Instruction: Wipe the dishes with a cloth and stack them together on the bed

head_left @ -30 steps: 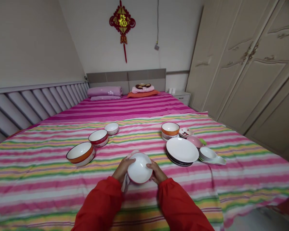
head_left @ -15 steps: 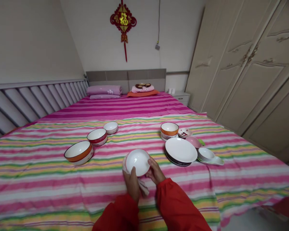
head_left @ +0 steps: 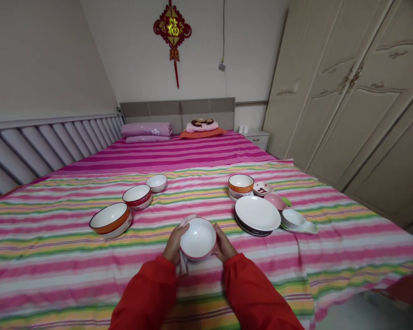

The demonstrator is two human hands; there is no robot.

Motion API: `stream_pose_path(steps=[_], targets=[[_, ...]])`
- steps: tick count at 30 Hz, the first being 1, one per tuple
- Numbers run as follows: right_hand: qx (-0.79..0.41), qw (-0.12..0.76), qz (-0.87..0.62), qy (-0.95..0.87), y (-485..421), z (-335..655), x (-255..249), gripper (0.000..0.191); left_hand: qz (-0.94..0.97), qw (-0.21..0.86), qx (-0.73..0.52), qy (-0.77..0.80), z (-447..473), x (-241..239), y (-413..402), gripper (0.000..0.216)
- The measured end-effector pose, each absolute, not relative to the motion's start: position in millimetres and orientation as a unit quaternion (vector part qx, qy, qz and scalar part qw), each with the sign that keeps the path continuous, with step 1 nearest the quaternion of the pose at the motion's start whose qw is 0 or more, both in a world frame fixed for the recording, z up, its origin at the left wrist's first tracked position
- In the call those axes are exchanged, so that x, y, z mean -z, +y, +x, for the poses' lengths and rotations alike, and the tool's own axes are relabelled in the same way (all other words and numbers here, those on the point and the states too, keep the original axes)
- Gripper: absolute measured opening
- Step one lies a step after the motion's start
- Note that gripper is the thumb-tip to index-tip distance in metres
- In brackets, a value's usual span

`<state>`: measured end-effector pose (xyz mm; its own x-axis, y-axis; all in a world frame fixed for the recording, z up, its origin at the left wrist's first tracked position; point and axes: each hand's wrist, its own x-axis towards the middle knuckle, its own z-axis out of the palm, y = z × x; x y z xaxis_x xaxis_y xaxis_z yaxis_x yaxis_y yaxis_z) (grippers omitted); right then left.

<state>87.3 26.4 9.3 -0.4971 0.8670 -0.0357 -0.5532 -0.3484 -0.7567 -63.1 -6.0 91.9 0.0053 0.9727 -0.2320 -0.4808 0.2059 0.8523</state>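
Observation:
Between my two hands is a small white bowl (head_left: 198,238) with a thin reddish rim, its open side facing up toward me. A pale cloth (head_left: 183,265) is bunched at its left and far side. My left hand (head_left: 174,243) grips the bowl's left side through the cloth, thumb near the rim. On the opposite side my right hand (head_left: 224,245) is closed on the bowl, fingers partly hidden beneath it. Closest to the right hand stands a stack of plates (head_left: 258,213), a white one on top and dark ones below.
On the left of the striped bed sheet (head_left: 141,284) stand an orange-banded bowl (head_left: 110,221), a red bowl (head_left: 137,197) and a small white bowl (head_left: 157,183). Right are stacked bowls (head_left: 241,185), a patterned dish (head_left: 262,188), a pink bowl (head_left: 276,201) and small white dishes (head_left: 293,218).
My left hand has moved from the bowl's near edge to its left side, bringing the cloth along. The bowl has come slightly nearer to me and tilted a little.

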Motion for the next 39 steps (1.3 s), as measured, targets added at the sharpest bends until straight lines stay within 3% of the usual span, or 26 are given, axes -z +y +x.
stream_pose_path(steps=[4,8,11,16,19,22,31,37,39], targets=[[-0.773,0.493,-0.211,-0.34,23,86,-14,0.066,0.214,0.452,-0.691,0.521,-43,-67,-18,0.057],[-0.769,0.491,-0.219,-0.345,19,87,-16,0.079,0.203,0.334,-0.701,0.597,-19,-49,-35,0.054],[-0.766,0.489,-0.233,-0.345,18,88,-18,0.071,0.226,0.365,-0.688,0.585,-18,-47,-40,0.057],[-0.769,0.481,-0.241,-0.345,21,88,-16,0.056,0.272,0.532,-0.633,0.493,-52,-70,-27,0.067],[-0.791,0.453,-0.227,-0.343,24,88,-10,0.055,0.314,0.639,-0.551,0.435,-70,-89,-16,0.068],[-0.801,0.444,-0.224,-0.334,26,87,-7,0.058,0.327,0.667,-0.503,0.441,-75,-99,-6,0.062],[-0.773,0.48,-0.202,-0.363,21,87,-19,0.065,0.298,0.453,-0.686,0.485,-49,-71,-4,0.057],[-0.762,0.522,-0.19,-0.332,24,88,-16,0.06,0.319,0.221,-0.703,0.596,-65,-112,-13,0.033],[-0.757,0.521,-0.192,-0.344,24,88,-16,0.065,0.409,0.231,-0.67,0.575,-71,-122,-12,0.029]])
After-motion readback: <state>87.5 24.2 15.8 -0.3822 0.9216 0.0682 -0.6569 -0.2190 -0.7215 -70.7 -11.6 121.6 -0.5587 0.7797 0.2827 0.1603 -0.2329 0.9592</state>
